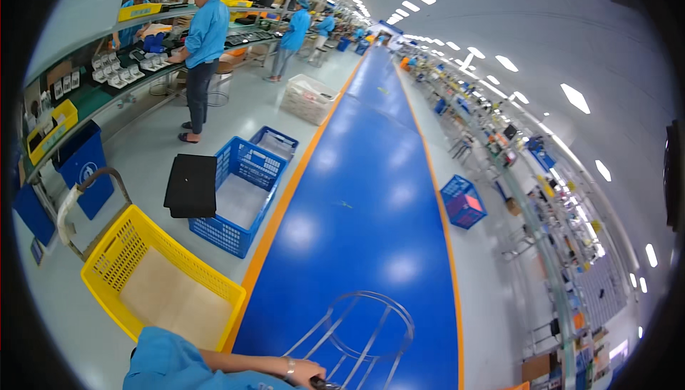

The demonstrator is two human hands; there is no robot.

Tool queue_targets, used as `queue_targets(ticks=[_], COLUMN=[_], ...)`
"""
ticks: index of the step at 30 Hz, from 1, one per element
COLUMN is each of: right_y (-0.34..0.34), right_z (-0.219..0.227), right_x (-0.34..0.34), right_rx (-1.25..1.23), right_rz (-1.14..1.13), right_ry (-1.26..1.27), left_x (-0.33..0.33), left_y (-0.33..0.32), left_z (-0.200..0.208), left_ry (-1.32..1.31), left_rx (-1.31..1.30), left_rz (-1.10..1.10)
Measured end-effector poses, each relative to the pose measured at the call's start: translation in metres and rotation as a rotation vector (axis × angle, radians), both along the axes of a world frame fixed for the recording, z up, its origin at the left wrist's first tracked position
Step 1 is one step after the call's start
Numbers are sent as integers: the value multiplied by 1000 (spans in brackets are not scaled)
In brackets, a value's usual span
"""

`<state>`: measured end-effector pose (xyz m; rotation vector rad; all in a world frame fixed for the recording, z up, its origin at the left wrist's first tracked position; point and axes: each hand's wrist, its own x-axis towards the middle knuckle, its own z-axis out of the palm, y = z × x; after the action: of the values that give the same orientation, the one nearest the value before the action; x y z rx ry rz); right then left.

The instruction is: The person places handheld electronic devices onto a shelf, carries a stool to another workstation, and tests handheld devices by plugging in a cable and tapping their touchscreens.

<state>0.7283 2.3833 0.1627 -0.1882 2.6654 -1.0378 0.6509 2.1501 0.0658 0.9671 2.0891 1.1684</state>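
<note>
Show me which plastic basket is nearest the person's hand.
The large yellow basket at lower left, beside the blue sleeve; the blue baskets stand farther from the hand.

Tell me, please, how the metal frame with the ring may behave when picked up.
The metal frame seems stiff, since its straight bars join a round ring. It is probably light for its size, because the bars are thin with open gaps between them. Its shiny surface may feel slightly slippery.

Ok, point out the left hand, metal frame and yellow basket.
Left hand [307,372], head view: back of the hand.
Metal frame [367,348], head view: a slanting bar.
Yellow basket [120,256], head view: left perforated wall.
</note>
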Motion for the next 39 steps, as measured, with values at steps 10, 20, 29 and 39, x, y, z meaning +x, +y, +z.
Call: queue_targets(ticks=[10, 20, 29, 39], right_y=[27, -46, -103, -155], right_z=[-42, -65, -64, -72], right_x=[-302, -646, -959, -1283], right_rx=[-4, -152, -69, -127], right_rz=[-115, 236, 279, 142], right_ry=[168, 82, 263, 258], left_x=[-295, -541, -827, -1164], left_y=[40, -42, -77, -139], left_z=[6, 29, 8, 36], left_ry=[170, 150, 88, 185], left_rx=[-186, -327, -266, -318], left_rz=[246, 699, 932, 842])
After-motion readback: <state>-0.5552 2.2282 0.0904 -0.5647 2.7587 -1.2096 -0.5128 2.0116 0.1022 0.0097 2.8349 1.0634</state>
